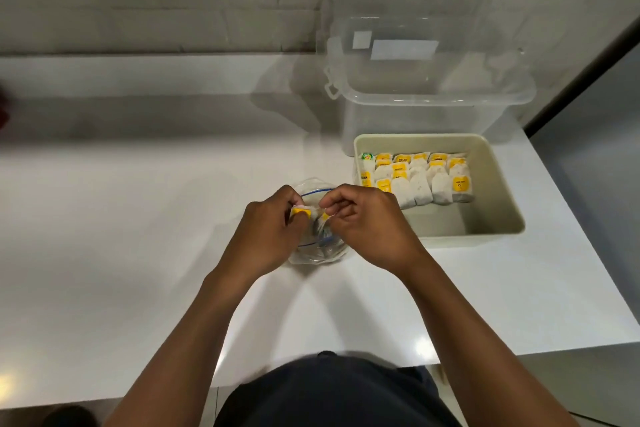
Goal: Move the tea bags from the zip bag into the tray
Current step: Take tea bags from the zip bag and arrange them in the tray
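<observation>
A clear zip bag (313,253) with a blue seal line lies on the white table, mostly covered by both hands. My left hand (266,229) pinches a tea bag with a yellow tag (298,211) at the bag's mouth. My right hand (367,222) has its fingers curled and pinches something thin by a second yellow tag (325,217); whether it is a string or the bag's edge I cannot tell. To the right stands a beige tray (498,184) with several white tea bags (419,180) laid in rows along its far side.
A clear plastic storage box (426,80) with its lid up stands behind the tray against the wall. The table's right edge runs close past the tray, and its front edge is near my body. A dark red object shows at the far left.
</observation>
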Demonstrator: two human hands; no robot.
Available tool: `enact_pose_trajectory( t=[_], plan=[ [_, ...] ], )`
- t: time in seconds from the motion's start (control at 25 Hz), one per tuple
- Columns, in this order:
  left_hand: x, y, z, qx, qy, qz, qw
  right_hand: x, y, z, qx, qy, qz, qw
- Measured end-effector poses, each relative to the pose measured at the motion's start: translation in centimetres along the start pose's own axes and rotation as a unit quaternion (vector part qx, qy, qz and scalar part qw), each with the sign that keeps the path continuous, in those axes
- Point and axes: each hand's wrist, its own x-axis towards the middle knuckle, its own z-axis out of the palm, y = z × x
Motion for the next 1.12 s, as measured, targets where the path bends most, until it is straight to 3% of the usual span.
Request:
enact_pose_trajectory(
  t=[0.2,0.36,0.48,0.56,0.68,0.96,1.12],
  plan=[
    [0.4,-0.1,-0.5,-0.021,-0.008,0.022,1.0,0.5,0.5,0.0,0.018,0.026,0.022,0.999],
    [0.4,-0.4,-0.1,-0.04,-0.01,0.013,0.999,0.6,0.6,-0.1,-0.045,0.029,0.007,0.999],
    [0.5,-0.7,0.0,-0.001,0.022,0.006,1.0,0.3,0.5,0.0,-0.117,-0.015,-0.032,0.993],
    [0.5,-0.7,0.0,0.038,0.028,0.016,0.999,0.5,0.6,0.5,-0.222,-0.074,-0.052,0.971],
    [0.6,-0.9,0.2,0.078,0.038,0.045,0.995,1.3,0.3,1.8,-0.311,-0.114,-0.022,0.943],
    [0.6,-1.4,-0.1,0.083,0.049,0.062,0.993,2.7,0.2,3.2,-0.342,-0.098,0.017,0.934],
    [0.8,-1.6,-0.4,0.096,0.035,0.063,0.993,2.9,0.1,2.5,-0.3,-0.089,0.01,0.95]
  ],
)
